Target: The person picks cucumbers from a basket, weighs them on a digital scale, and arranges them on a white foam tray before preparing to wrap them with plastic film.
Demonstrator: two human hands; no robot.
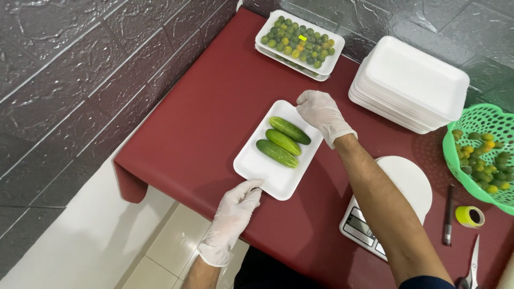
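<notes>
A: Surface first. What is it?

B: Dark red worktop (214, 107), smooth covering, its near-left corner folded down over the edge. Grey textured brick-pattern wall (69, 80) on the left and along the back. Pale tiled floor (160, 251) below, with a white strip at the foot of the wall.

A: Hands?

B: Both in thin white gloves. Left hand (235, 211) at the near corner of a white foam tray (257, 166), fingers laid flat and spread, touching the rim, clamped on nothing. Right hand (320, 113) at the far corner of the same tray, fingers curled down over the edge; cannot tell whether that grip actually pinches the rim.

A: What's on the tray?

B: Three green cucumbers (284, 141), side by side, touching, lying diagonally in the far half. The tray sits flat mid-worktop.

A: The rest, quick.

B: Far edge: two stacked trays of small green and yellow limes (297, 43). Right of those, a stack of empty foam trays (412, 80). Far right, a green plastic basket (482, 120) with more limes. A white scale (399, 184) lies under the right forearm. Beside it a dark pen (447, 217), a yellow tape roll (469, 216), scissors (473, 265) at the bottom edge.
</notes>
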